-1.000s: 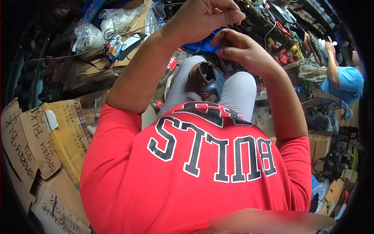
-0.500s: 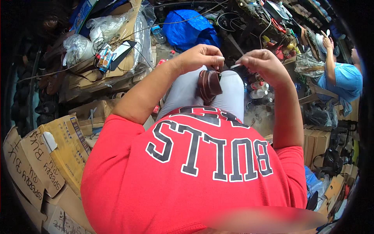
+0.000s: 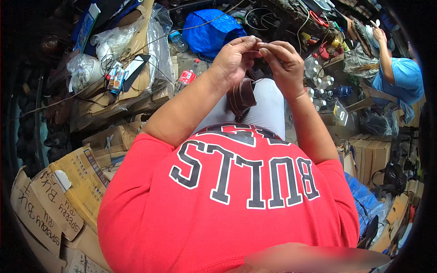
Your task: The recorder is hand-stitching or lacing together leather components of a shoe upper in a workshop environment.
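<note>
Over my knees, my left hand point(image 3: 234, 60) and my right hand point(image 3: 286, 67) meet, both with thumb and fingers pinched together. What sits between their fingertips is too small to make out. Just below my hands, a dark brown leather piece point(image 3: 242, 96), curved like part of a shoe or sandal, rests between my thighs on my light grey trousers point(image 3: 269, 107). My left hand partly covers its upper end.
At the left stand cardboard boxes point(image 3: 75, 170). A red-labelled bottle point(image 3: 187, 76) and a blue plastic bag point(image 3: 211, 34) lie ahead. Several white-capped bottles point(image 3: 321, 88) are to the right, near another person in a blue shirt point(image 3: 400, 77).
My hands were apart, with a thin white strip by my right fingers; now the fingertips meet a little farther forward. The view has shifted slightly.
</note>
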Motion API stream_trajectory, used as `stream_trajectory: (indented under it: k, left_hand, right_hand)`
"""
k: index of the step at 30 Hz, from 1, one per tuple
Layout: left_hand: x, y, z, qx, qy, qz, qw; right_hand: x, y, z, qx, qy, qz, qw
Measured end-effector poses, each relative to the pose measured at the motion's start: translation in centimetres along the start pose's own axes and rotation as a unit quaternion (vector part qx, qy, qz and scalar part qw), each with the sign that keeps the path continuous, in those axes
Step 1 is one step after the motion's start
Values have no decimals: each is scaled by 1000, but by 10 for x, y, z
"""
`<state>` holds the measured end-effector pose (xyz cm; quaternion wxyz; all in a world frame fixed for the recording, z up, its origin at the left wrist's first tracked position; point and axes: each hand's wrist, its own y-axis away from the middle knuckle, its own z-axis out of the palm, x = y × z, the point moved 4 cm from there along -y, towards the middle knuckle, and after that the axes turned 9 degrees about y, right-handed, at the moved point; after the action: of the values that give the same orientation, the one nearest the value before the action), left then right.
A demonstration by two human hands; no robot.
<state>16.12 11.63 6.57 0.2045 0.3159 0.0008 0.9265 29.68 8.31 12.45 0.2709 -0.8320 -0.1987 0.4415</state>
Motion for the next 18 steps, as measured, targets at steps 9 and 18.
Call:
stream_trajectory:
  k: [9, 18]
  left_hand:
    - [76, 10, -65, 5, 229, 60, 972]
    - [179, 54, -125, 220, -101, 305, 921]
  right_hand:
    - [76, 98, -2, 41, -751, 389, 532]
    - [84, 162, -7, -24, -509, 545, 666]
